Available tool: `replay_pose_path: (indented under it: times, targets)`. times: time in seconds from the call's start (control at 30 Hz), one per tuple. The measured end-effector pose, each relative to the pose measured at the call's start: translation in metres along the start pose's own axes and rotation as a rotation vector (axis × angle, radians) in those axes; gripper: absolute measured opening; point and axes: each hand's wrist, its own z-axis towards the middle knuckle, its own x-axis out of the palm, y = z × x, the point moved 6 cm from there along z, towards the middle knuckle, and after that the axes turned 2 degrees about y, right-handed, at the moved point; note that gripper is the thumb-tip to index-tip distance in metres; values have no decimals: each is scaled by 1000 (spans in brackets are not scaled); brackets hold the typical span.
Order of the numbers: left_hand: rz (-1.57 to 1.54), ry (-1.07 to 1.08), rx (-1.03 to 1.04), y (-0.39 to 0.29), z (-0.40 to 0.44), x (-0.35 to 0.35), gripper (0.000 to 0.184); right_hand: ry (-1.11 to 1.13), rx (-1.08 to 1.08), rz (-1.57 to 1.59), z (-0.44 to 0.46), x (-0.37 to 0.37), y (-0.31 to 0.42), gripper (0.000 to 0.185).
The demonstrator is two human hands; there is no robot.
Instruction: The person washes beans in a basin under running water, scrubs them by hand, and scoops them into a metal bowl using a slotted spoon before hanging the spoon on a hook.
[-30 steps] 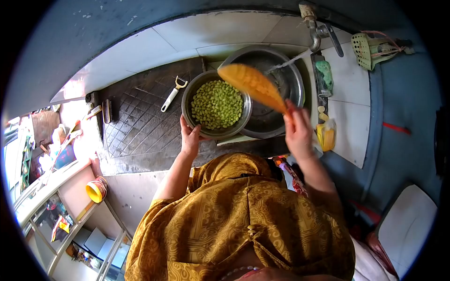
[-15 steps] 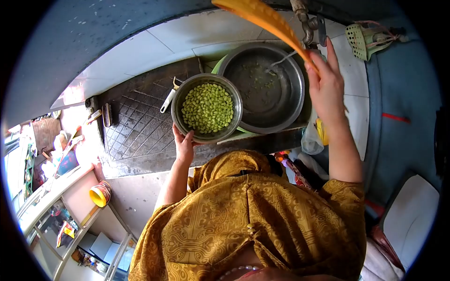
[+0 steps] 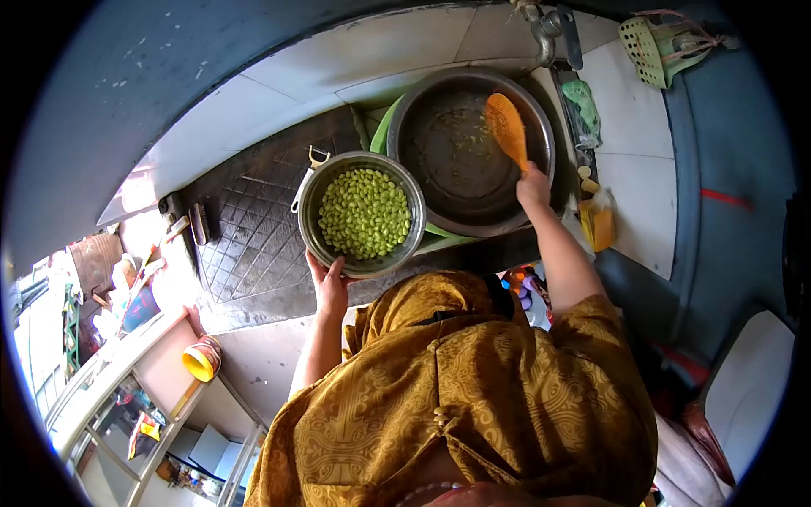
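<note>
My left hand (image 3: 330, 284) grips the near rim of a metal bowl (image 3: 312, 242) that holds many green beans (image 3: 365, 213). With its fingers closed round the handle, my right hand (image 3: 533, 188) holds an orange slotted spoon (image 3: 505, 125) over the right side of a large dark metal basin (image 3: 422, 169). Small green bits (image 3: 460, 135) lie in the bottom of the basin. The bowl overlaps the basin's left edge from my view. No stream of water shows under the tap (image 3: 545, 38).
A white peeler (image 3: 302, 188) lies on the dark ridged counter (image 3: 253, 215), partly behind the bowl. A brush (image 3: 199, 224) is at the counter's left. Right of the basin are a green scrubber (image 3: 581, 110) and a yellow packet (image 3: 602, 226). A green perforated holder (image 3: 644, 55) hangs at upper right.
The water stream from the tap has stopped. My right hand moved from beside the tap down to the basin with the spoon. The bowl has shifted left and slightly nearer to me.
</note>
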Motion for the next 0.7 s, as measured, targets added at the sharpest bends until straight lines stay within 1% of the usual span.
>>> replay_pose_path:
  times: [0.03,0.1,0.17,0.27,0.37,0.47,0.57,0.7]
  targets:
    - [10,-14,-9,-1,-2,1,69,12,-11,55,3,12,7,26]
    - [31,-47,-29,-4,-6,-1,69,313,196,527,-1,57,14,19]
    - [30,-43,4,-5,-7,-2,69,530,352,886,-11,96,28,25]
    - [19,-70,15,-6,-11,0,68,869,470,1225,-29,113,61,21]
    - [21,-85,10,-7,-12,-2,68,934,490,1359,-33,117,68,23]
    - [6,-94,23,-5,-12,-4,67,1004,465,1374,-34,111,67,25]
    - [6,-103,34,-2,-10,-8,67,971,401,1364,-37,85,60,27]
    - [16,-121,11,-4,-11,-8,69,804,290,1216,-36,31,29,21]
